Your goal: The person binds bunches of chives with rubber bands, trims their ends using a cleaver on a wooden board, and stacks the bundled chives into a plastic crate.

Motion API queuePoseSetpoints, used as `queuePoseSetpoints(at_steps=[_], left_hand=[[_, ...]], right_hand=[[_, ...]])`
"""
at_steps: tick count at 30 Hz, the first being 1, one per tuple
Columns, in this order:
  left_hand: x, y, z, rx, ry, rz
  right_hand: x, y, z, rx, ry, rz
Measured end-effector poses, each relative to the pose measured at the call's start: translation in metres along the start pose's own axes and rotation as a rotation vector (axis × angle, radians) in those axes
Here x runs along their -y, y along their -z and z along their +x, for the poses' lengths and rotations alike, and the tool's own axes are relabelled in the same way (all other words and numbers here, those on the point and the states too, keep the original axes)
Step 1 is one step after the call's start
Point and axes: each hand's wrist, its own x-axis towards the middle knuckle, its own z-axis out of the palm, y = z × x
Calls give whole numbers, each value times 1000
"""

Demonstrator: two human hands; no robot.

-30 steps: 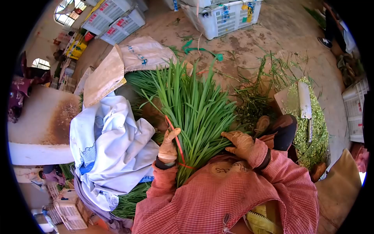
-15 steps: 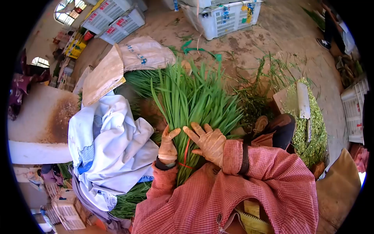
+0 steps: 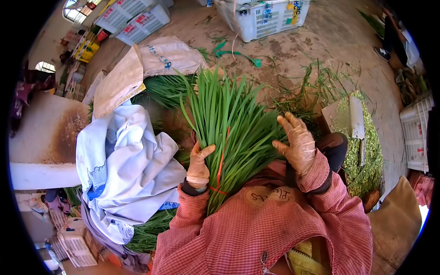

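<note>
A thick bunch of garlic chives rests in front of my chest, leaves fanned out away from me. A red tie circles its lower stems, with a long end lying up over the leaves. My left hand, in a thin glove, grips the bunch from its left side; the fingers behind the leaves are partly hidden. To the right of the bunch, my gloved right hand is raised with fingers spread and nothing in it, apart from the leaves.
Pale cloth is heaped at left beside more chives. A long blade lies by chopped green trimmings at right. White plastic crates stand at the back. Loose leaves litter the floor.
My right hand has lifted off the bunch and moved right, its fingers spreading. The red tie's long end now shows over the leaves. My left hand stays on the bunch.
</note>
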Motion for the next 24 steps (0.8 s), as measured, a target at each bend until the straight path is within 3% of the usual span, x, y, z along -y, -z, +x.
queuePoseSetpoints(at_steps=[1,3,5,11,15,19,22,24], left_hand=[[0,-2,-2,-1,1,0],[0,-9,-3,-3,-23,67],[5,-9,-2,9,-53,99],[6,-17,-7,-72,-94,171],[3,-20,-7,-53,-84,184],[5,-17,-5,-43,-66,171],[3,-18,-5,11,-16,150],[1,-27,-10,132,-126,408]], right_hand=[[10,13,10,-271,112,52],[32,29,26,-344,305,335],[50,12,38,-194,410,354],[64,-38,49,151,362,55],[65,-35,52,227,418,-95],[65,-33,46,216,439,-174],[58,-49,41,67,469,-177],[55,-62,39,-115,416,-149]])
